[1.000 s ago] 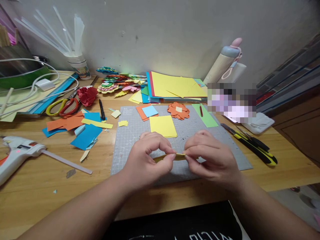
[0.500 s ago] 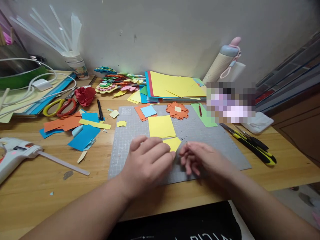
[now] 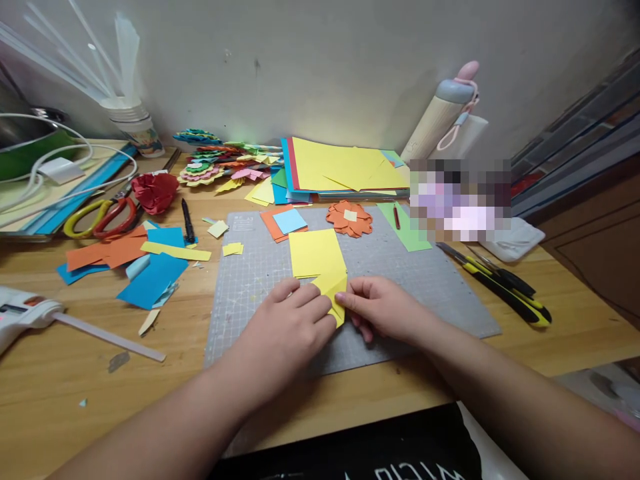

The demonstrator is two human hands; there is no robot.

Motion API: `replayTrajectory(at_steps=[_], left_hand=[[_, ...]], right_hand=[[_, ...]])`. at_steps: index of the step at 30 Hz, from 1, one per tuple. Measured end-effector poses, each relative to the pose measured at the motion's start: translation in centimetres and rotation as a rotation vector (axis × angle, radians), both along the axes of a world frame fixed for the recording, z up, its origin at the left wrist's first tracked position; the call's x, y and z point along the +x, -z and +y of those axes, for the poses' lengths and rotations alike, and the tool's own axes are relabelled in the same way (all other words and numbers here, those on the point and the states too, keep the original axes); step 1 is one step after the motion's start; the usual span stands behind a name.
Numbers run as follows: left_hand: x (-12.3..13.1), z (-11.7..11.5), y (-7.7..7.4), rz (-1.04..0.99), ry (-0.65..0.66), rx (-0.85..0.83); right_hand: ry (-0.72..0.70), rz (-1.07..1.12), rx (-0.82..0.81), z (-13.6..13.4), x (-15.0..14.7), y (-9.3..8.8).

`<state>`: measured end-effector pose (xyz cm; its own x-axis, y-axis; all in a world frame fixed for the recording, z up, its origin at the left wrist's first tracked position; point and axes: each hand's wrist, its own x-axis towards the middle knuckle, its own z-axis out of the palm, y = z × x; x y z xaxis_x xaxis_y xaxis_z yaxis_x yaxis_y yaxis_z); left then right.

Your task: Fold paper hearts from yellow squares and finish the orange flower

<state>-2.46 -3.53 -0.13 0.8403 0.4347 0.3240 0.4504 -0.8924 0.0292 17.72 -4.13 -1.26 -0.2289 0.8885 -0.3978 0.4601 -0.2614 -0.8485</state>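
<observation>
A folded piece of yellow paper (image 3: pixel 334 288) is held between both hands over the grey cutting mat (image 3: pixel 400 293). My left hand (image 3: pixel 290 327) closes on its left side, fingers curled over the paper and hiding part of it. From the right, my right hand (image 3: pixel 377 303) pinches the paper's right edge with the thumb on top. Just behind lies a yellow square sheet (image 3: pixel 315 252), its lower edge partly covered by the held piece. An orange paper flower (image 3: pixel 349 219) with a pale square at its centre rests farther back on the mat.
To the left are a glue gun (image 3: pixel 30 310), blue paper scraps (image 3: pixel 155 277) and scissors (image 3: pixel 117 217). A yellow-black utility knife (image 3: pixel 500 287) lies at right. Along the wall stand a paper stack (image 3: pixel 345 163), paper flowers (image 3: pixel 210 167) and a bottle (image 3: pixel 435 123).
My right hand has come left to the yellow paper and now pinches its edge. The paper has been lifted and tilted in my left hand. The view has shifted slightly.
</observation>
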Motion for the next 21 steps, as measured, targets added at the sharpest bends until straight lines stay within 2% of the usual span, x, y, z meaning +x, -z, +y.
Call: replayTrajectory(at_steps=[2,3,5,7,9,11,15,21], left_hand=[[0.0,0.1,0.3,0.051,-0.014,-0.111],[0.0,0.2,0.3,0.064,-0.02,-0.172],[-0.1,0.3,0.2,0.068,-0.029,-0.275],[-0.2,0.3,0.0,0.063,-0.024,-0.338],[-0.4,0.4,-0.3,0.063,-0.007,-0.374],[-0.6,0.5,-0.4,0.065,-0.001,-0.399],[-0.9,0.9,-0.5,0.076,0.001,-0.442],[-1.3,1.4,-0.4,0.067,0.079,-0.48]], right_hand=[[-0.017,-0.291,0.324,-0.4,0.1,0.0],[-0.047,-0.369,0.483,-0.7,0.2,0.0],[-0.178,-0.374,0.724,-1.3,0.8,-0.2],[-0.366,-0.321,0.854,-2.0,1.4,-0.3],[-0.506,-0.35,0.895,-2.4,1.8,-0.4],[-0.574,-0.401,0.889,-2.7,2.1,-0.4],[-0.614,-0.413,0.885,-2.7,2.1,-0.3],[-0.651,-0.459,0.867,-2.7,2.0,-0.4]])
